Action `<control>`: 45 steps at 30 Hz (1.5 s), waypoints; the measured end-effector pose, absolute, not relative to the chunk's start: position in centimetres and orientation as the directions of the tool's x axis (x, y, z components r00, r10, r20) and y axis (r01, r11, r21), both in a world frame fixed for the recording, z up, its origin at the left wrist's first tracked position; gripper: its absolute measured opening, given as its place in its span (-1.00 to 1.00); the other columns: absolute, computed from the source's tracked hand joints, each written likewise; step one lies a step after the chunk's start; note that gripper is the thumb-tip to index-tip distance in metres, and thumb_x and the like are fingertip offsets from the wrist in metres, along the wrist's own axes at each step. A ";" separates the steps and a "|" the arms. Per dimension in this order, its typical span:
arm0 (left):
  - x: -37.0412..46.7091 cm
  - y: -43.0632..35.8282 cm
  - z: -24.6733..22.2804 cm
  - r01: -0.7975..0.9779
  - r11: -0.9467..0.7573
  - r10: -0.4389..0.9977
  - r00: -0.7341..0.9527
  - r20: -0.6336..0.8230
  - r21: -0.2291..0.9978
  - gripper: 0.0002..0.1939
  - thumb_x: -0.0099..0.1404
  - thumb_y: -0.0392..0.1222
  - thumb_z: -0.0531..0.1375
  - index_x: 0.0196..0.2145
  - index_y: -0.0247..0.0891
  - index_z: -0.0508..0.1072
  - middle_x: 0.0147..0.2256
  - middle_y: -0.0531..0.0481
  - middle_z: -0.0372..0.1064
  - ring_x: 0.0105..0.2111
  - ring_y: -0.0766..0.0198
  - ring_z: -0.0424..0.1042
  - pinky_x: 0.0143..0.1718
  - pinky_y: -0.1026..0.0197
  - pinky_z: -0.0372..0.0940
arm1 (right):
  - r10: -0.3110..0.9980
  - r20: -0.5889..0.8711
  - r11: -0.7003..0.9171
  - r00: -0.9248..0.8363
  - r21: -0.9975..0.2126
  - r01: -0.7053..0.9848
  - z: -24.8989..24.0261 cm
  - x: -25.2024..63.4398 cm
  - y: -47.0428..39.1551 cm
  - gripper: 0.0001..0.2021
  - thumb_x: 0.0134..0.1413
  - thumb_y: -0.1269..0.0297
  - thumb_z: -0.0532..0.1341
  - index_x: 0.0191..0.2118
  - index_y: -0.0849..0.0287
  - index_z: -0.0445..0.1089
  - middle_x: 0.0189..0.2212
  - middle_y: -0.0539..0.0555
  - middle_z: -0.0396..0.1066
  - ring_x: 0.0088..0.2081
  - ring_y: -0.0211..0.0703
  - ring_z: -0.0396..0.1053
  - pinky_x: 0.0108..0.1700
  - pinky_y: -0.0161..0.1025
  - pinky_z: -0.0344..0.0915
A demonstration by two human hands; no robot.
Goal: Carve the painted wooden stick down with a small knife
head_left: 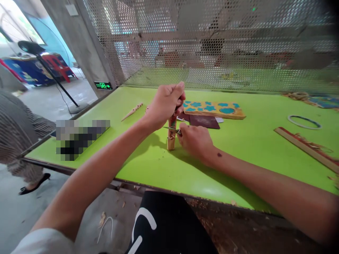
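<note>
A narrow wooden strip [171, 144] stands on end on the green table, its upper part patterned in dark colours. My left hand [165, 104] is closed around the top of the strip, and the fingers hide that end. Lower down, my right hand [196, 141] is closed on a knife [172, 129]. The thin blade lies across the front of the strip, with small curled shavings [171, 138] just below it. Most of the knife's handle is hidden in my right fist.
Behind my hands lie a board with blue-green shapes [226, 110] and a dark red sheet [205, 122]. A pointed wooden piece [131, 112] lies left, a ring [304, 122] and red-edged strip [304, 146] right. Perforated mesh [212, 46] rises behind; a person [22, 134] stands left.
</note>
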State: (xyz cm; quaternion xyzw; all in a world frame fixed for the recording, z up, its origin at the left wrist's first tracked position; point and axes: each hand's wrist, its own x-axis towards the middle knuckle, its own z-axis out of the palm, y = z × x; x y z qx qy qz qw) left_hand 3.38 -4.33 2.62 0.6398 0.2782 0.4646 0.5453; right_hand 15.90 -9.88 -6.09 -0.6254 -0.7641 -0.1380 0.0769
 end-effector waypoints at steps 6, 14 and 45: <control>3.8 -4.2 2.5 -0.267 -0.126 0.861 0.449 0.239 0.955 -0.56 0.49 -0.11 0.07 -0.56 -0.27 0.18 -0.65 0.20 -0.07 -0.72 0.58 0.03 -0.66 0.44 -0.11 | 0.958 0.188 0.199 -0.217 0.110 0.974 -6.8 16.1 -10.5 -0.75 0.28 0.29 0.02 -0.15 0.26 0.42 -0.40 0.23 0.54 -0.41 -0.02 0.46 -0.44 -0.21 -0.07; 3.6 -4.8 3.0 -0.309 -0.012 0.895 0.421 0.148 0.951 -0.58 0.49 -0.14 0.07 -0.53 -0.26 0.15 -0.66 0.23 -0.07 -0.73 0.60 0.00 -0.67 0.47 -0.11 | 0.953 0.108 0.262 -0.282 0.168 0.950 -6.7 16.8 -11.0 -0.75 0.26 0.24 0.06 -0.22 0.21 0.46 -0.45 0.19 0.54 -0.46 -0.05 0.44 -0.44 -0.21 -0.08; 3.0 -4.4 2.1 -0.367 -0.217 0.861 0.365 0.354 0.905 -0.55 0.48 -0.08 0.09 -0.55 -0.25 0.13 -0.64 0.20 -0.11 -0.70 0.56 -0.02 -0.66 0.41 -0.15 | 0.948 0.089 0.282 -0.306 0.213 0.935 -6.0 16.5 -10.4 -0.74 0.28 0.22 0.05 -0.21 0.17 0.46 -0.43 0.18 0.54 -0.45 -0.03 0.43 -0.43 -0.20 -0.06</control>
